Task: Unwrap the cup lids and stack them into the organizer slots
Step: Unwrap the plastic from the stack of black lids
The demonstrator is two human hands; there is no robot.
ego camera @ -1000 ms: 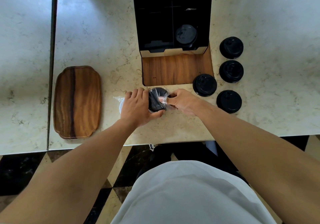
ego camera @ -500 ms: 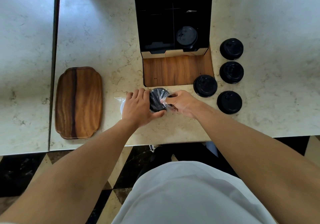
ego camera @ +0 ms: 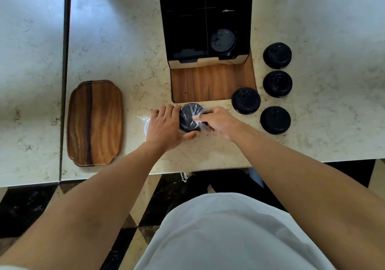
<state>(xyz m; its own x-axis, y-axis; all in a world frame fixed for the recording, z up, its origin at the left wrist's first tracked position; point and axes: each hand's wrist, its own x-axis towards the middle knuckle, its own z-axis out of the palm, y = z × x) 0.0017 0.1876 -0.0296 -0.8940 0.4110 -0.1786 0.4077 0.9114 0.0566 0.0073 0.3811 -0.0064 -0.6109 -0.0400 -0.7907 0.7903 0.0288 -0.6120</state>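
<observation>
A stack of black cup lids in clear plastic wrap (ego camera: 190, 117) lies on the marble counter just in front of the organizer. My left hand (ego camera: 164, 126) grips the stack from its left side, thumb curled under its near edge. My right hand (ego camera: 218, 122) pinches the wrap on the stack's right side. The black organizer (ego camera: 187, 29) stands behind on a wooden base (ego camera: 210, 84). One black lid (ego camera: 223, 41) sits in its right front slot. Several unwrapped black lids (ego camera: 245, 100) lie to the right of the base.
A wooden tray (ego camera: 94, 122) lies on the counter to the left. A bit of loose clear wrap (ego camera: 143, 119) shows left of my left hand. The counter's front edge runs just below my wrists. A seam (ego camera: 64, 77) divides the counter at far left.
Almost nothing has changed. Both hands stay on the wrapped stack; my right hand's fingers have shifted slightly on the wrap.
</observation>
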